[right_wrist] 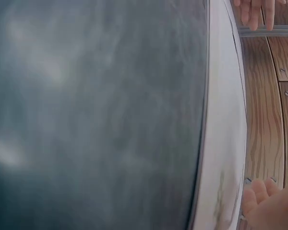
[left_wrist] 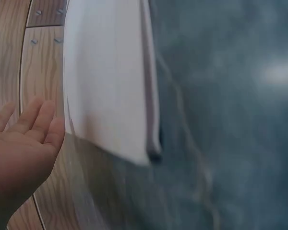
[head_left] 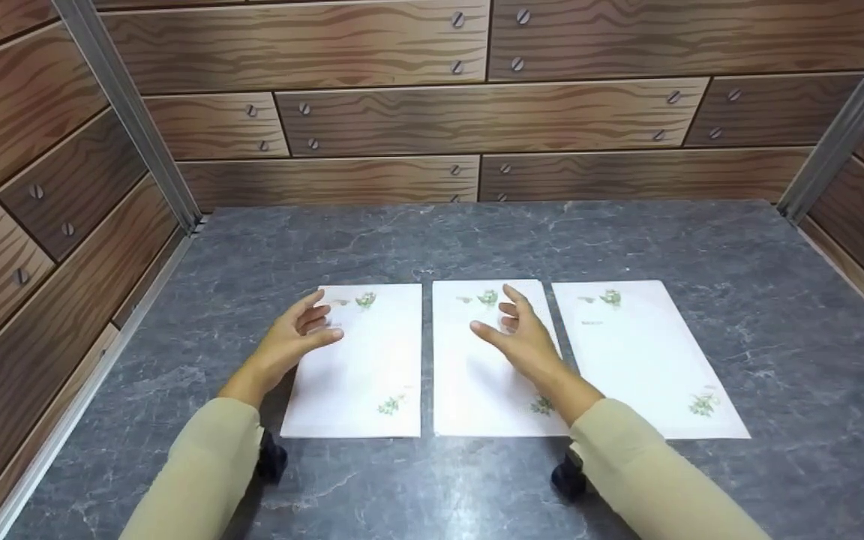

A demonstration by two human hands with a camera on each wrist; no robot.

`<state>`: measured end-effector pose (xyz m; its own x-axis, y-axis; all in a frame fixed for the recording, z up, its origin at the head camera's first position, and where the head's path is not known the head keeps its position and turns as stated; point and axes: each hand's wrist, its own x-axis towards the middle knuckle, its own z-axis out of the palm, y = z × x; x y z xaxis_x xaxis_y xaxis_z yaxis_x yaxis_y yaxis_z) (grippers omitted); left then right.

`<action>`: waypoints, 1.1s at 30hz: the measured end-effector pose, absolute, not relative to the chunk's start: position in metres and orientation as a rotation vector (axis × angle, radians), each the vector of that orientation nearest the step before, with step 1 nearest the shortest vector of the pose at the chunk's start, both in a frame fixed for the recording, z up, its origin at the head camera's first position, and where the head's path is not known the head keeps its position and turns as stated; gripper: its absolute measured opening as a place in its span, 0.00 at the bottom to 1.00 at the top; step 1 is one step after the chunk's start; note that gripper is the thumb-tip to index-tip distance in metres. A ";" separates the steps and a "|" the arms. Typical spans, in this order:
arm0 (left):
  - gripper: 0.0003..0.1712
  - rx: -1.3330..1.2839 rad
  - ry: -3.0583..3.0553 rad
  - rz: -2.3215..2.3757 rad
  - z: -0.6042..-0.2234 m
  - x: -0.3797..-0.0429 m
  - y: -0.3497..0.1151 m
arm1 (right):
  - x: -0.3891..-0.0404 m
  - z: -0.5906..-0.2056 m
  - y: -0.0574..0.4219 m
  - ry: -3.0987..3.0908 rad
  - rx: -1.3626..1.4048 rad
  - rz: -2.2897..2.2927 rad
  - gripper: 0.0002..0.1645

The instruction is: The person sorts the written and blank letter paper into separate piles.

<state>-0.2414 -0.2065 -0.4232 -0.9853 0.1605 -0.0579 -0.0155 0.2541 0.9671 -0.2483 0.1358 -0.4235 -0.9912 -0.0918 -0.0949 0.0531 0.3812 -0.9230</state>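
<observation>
1. The left hand (head_left: pixel 286 345) is hovering with its fingers (head_left: pixel 307 301) released, grasping nothing, over the left paper's (head_left: pixel 372 367) left edge.
2. The right hand (head_left: pixel 526 341) is likewise hovering with fingers loosely parted and unloaded, over the middle paper (head_left: pixel 469 397).
3. The right paper (head_left: pixel 634 367) is showing small dark printing (head_left: pixel 592 322), too blurred for reading.
4. All three white papers are lying flat in a row, well apart from the counter's (head_left: pixel 492 240) far edge, each bearing green plant motifs.
5. The counter is showing grey, pale-veined marbling.
6. Metal posts (head_left: pixel 128 112) are rising by its far corners.
7. Plank-patterned walls (head_left: pixel 379 120) with slotted screw heads are surrounding it.
</observation>
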 end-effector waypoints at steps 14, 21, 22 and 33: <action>0.49 0.215 2.456 1.737 -0.431 -0.238 -0.232 | -0.241 -0.425 0.097 2.566 -0.252 -1.610 0.57; 0.53 0.285 2.515 1.583 -0.433 -0.236 -0.240 | -0.238 -0.426 0.082 2.599 -0.370 -1.512 0.57; 0.53 0.297 2.514 1.570 -0.433 -0.235 -0.242 | -0.238 -0.427 0.080 2.601 -0.392 -1.486 0.57; 0.55 0.442 2.543 1.410 -0.436 -0.231 -0.253 | -0.239 -0.433 0.073 2.611 -0.663 -1.156 0.69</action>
